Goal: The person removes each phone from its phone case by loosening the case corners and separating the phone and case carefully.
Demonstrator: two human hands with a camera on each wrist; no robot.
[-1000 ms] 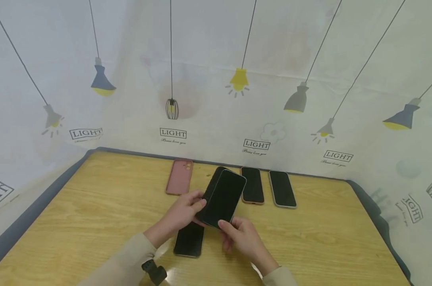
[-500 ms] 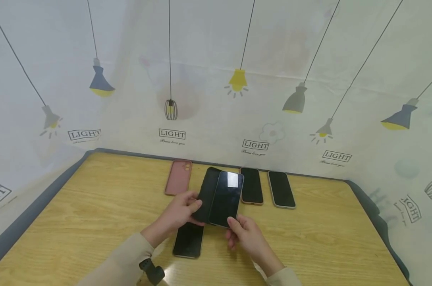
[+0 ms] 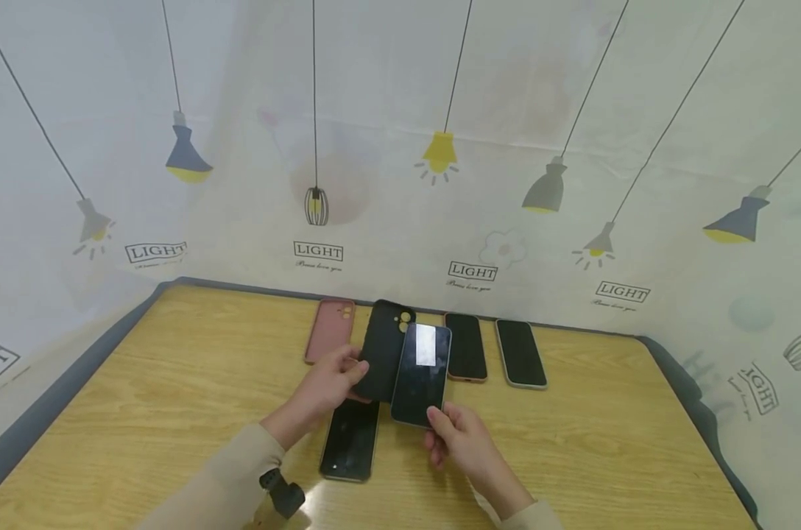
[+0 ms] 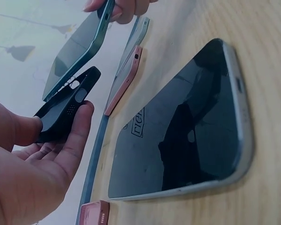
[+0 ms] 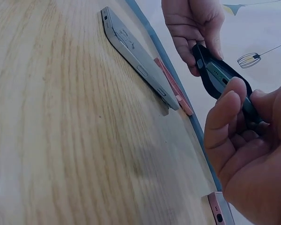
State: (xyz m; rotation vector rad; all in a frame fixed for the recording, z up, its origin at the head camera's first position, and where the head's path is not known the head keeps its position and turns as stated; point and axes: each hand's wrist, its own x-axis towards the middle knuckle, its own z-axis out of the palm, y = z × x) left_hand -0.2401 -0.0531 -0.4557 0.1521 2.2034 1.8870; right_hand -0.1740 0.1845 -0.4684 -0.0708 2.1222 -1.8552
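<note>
My left hand (image 3: 327,384) grips a black phone case (image 3: 378,361) by its left side, thumb over the edge and fingers beneath. The inside of the case and its camera cutouts show. My right hand (image 3: 468,447) pinches the lower end of a dark-screened phone (image 3: 417,390), thumb on the glass. This phone overlaps the case's right side in the head view. From the left wrist, the green-edged phone (image 4: 79,51) appears outside the case (image 4: 68,105), with a narrow gap between them. Below my left hand, another phone (image 3: 350,445) with a pale metal edge lies screen up on the table.
A pink phone case (image 3: 330,331) lies at the table's back edge, left of centre. At the back right are a pink-edged phone (image 3: 467,347) and a light-edged phone (image 3: 521,353), both screen up. A printed cloth (image 3: 387,147) hangs behind the wooden table (image 3: 573,449).
The phone has come away from the case, which it mostly covered before. The left hand has shifted left and up with the case; the right hand has moved slightly right and down with the phone.
</note>
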